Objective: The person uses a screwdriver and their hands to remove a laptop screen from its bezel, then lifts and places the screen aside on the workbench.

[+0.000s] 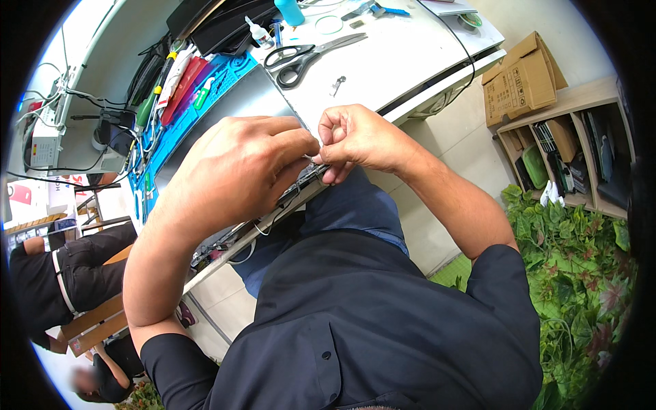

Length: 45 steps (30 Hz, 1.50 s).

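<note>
At the near edge of the desk (396, 58), a flat grey device (254, 99) is laid partly over a blue mat (229, 72), and its right near corner is covered by both hands. The fingertips of the left hand (256, 160) and the right hand (359, 140) are brought close together there; since the gap is hidden, it cannot be told whether something is clamped in either grip. Along the near edge, narrow electronic parts (304, 181) are exposed, with a thin cable (275, 222) hanging below. If too much force were applied, a fine part could probably be bent; if a small piece were released, it could be lost over the edge. The cable could be pulled if caught by a forearm. On the far side, scissors (311, 58) are left.
</note>
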Tool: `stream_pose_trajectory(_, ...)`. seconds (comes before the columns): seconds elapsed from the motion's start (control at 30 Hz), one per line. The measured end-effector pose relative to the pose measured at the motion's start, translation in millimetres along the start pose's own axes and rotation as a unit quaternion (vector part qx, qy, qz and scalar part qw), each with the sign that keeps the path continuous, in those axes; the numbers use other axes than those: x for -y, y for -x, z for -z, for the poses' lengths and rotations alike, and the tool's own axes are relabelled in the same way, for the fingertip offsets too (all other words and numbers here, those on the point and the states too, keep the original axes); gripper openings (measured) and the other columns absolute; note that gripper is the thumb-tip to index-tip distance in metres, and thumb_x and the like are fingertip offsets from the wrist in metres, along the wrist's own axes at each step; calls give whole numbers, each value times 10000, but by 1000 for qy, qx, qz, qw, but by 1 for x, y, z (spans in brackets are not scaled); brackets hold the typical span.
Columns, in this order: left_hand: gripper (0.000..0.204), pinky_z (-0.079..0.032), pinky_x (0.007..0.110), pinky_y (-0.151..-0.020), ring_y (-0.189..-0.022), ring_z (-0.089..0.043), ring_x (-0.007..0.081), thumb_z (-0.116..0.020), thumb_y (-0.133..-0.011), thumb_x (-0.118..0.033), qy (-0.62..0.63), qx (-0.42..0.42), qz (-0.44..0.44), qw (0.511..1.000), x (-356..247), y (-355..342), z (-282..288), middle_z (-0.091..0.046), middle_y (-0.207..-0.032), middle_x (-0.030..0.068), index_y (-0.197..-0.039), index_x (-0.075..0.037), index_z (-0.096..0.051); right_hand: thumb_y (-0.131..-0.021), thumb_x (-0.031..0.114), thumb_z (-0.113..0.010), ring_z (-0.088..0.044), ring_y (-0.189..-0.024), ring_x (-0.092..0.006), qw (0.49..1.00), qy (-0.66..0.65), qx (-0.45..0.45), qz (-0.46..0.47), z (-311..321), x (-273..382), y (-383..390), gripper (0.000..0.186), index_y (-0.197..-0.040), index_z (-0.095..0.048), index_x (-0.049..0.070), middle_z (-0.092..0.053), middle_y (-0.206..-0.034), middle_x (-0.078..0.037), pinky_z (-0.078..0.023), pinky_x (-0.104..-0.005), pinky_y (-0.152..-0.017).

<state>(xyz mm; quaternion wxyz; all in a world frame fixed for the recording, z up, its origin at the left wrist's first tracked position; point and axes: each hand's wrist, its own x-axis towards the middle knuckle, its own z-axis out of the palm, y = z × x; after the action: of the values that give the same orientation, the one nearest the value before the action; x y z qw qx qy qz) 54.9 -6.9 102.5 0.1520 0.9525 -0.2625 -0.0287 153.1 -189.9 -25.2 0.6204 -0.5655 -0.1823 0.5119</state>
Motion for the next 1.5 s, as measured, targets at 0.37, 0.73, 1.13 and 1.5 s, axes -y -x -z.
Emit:
stream_pose_trajectory(0.37, 150, -563, 390, -702, -823, -707, 293, -781, -835, -61, 33, 24, -32, 999, 7, -2, 3, -701, -898, 87, -984, -65, -759, -900, -11, -753, -767, -656, -201, 1000, -19, -25, 6, -3, -4, 4, 194, -931, -562, 4, -721, -779, -126, -634, -303, -548)
stream_pose_trajectory(0.73, 224, -573, 422, -728, -814, -724, 308, -775, -883, -152, 4, 14, 27, 1000, 0, 6, 8, -718, -889, 122, -1091, -72, -756, -903, -10, -752, -768, -672, -216, 999, -12, 8, 37, -12, -3, -5, 194, -925, -559, -5, -705, -772, -118, -642, -322, -565)
stream_pose_trajectory(1.13, 193, -584, 467, -690, -760, -747, 354, -807, -670, -257, -61, -94, 50, 992, 2, 1, -26, -765, -796, 146, -793, -109, -808, -814, 94, -796, -618, -653, -127, 991, 85, -63, 86, -8, -15, -3, 549, -1298, -545, 35, -630, -918, -24, -556, -302, -494)
stream_pose_trajectory(1.5, 234, -584, 491, -741, -874, -749, 372, -816, -723, -329, -28, -100, 43, 994, 13, -3, -43, -772, -866, 133, -887, -163, -819, -787, 98, -844, -693, -608, -210, 991, 72, -79, 82, 31, -36, -19, 596, -1295, -548, -1, -720, -1003, -120, -542, -303, -472)
